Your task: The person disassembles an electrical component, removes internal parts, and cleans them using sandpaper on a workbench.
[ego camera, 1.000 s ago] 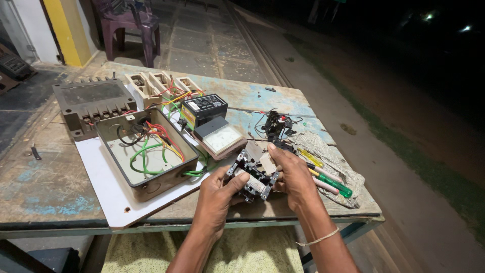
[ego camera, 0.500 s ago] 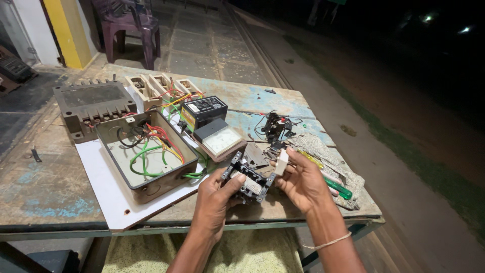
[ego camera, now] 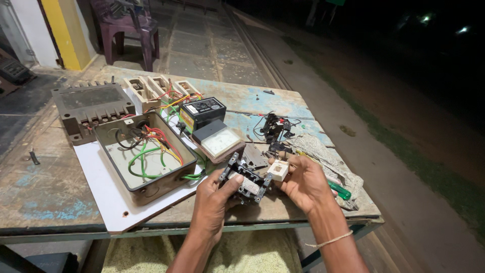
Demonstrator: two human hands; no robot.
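My left hand (ego camera: pixel 214 199) grips a black electrical contactor block (ego camera: pixel 246 178) just above the near edge of the worn table (ego camera: pixel 55 202). My right hand (ego camera: pixel 303 183) holds a small white square part (ego camera: pixel 278 170) at the block's right side, pinched between thumb and fingers. The white part touches or nearly touches the block's edge. A thin string band circles my right wrist.
An open metal box (ego camera: pixel 146 156) with green, red and yellow wires sits on a white board to the left. Behind it are a grey cover (ego camera: pixel 91 108), fuse holders (ego camera: pixel 156 88), a black meter unit (ego camera: pixel 204 112), a wired part (ego camera: pixel 274 127), a rag and a green screwdriver (ego camera: pixel 339 190).
My right hand has drawn back from on top of the block and now shows a white square part held at its right side. The block has tilted slightly in my left hand.
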